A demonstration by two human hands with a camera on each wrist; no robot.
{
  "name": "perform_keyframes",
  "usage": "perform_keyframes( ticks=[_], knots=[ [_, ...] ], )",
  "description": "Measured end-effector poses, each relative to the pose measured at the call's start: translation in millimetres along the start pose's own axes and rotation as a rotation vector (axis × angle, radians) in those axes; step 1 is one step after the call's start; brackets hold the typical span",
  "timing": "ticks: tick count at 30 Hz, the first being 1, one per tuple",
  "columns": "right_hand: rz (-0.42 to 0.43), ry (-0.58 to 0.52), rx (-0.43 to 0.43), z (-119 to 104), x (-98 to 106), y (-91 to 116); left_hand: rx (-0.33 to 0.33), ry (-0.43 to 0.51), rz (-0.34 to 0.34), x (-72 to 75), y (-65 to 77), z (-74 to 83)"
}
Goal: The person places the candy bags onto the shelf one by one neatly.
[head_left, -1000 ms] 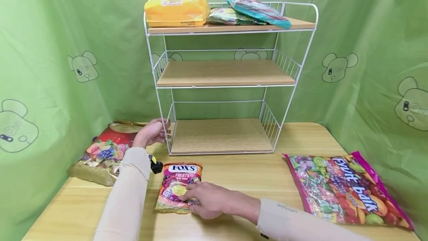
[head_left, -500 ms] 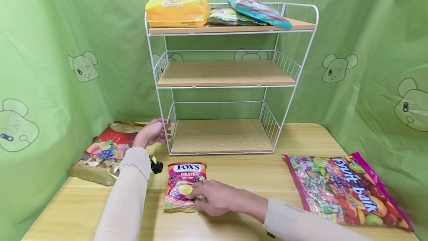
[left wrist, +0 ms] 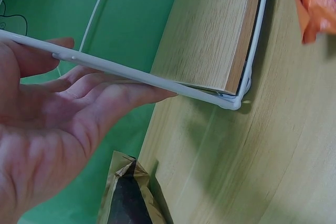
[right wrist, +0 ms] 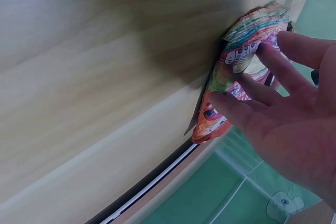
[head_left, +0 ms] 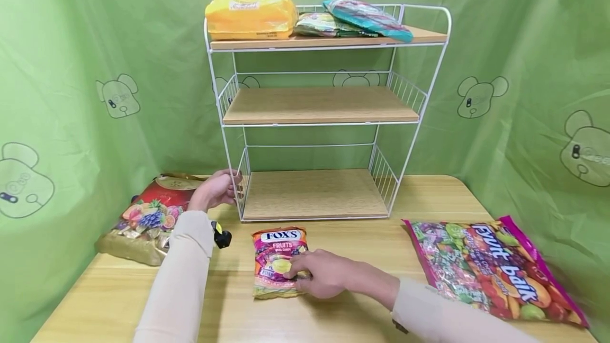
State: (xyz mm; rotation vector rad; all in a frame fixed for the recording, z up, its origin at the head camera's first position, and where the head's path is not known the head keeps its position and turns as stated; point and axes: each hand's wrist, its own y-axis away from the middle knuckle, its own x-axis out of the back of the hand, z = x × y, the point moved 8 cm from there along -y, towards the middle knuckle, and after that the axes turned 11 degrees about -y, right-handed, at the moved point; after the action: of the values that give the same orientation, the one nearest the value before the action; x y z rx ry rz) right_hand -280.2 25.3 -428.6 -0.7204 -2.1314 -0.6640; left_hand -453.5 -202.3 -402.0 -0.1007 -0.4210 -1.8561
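In the head view, my right hand (head_left: pixel 324 274) grips the right side of a Fox's fruit candy bag (head_left: pixel 274 274) lying on the table in front of the rack. The right wrist view shows several fingers (right wrist: pixel 278 72) of this hand bent onto the printed face of the bag (right wrist: pixel 241 56). My left hand (head_left: pixel 219 189) holds the left side of a white wire shelf rack (head_left: pixel 414 147) near its lowest board. The left wrist view has the rack's white post (left wrist: pixel 131 80) crossing in front of the fingers, whose tips are partly hidden.
A red and gold candy bag (head_left: pixel 157 210) lies left of the rack, partly behind my left sleeve. A large Fruit Balk bag (head_left: pixel 495 269) is at the right. The top shelf carries a yellow pack (head_left: pixel 252 17), a green pack (head_left: pixel 319 24) and a teal pack (head_left: pixel 371 17).
My right hand and the Fox's candy bag have slid together to the right and slightly away along the table. The left hand and the rack stay in place.
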Motion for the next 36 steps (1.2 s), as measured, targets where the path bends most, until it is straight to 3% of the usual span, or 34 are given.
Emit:
perform_keyframes(
  ticks=[20, 26, 31, 36],
  knots=[
    [0.051, -0.099, -0.153, 39.0, 24.1, 21.1, -0.003, -0.008, 0.006, 1.1, 0.2, 0.1],
    [0.087, -0.122, -0.117, 37.9, 29.4, 19.2, -0.008, -0.006, 0.005, 0.7, -1.4, 0.3],
    [0.211, -0.186, -0.106, 38.9, 35.2, 13.4, 0.005, -0.005, 0.019, 1.5, -2.2, -1.0],
    [0.351, -0.213, -0.223, 52.3, 41.7, 9.0, 0.015, -0.007, 0.026, 1.9, -1.6, -2.0]
  ],
)
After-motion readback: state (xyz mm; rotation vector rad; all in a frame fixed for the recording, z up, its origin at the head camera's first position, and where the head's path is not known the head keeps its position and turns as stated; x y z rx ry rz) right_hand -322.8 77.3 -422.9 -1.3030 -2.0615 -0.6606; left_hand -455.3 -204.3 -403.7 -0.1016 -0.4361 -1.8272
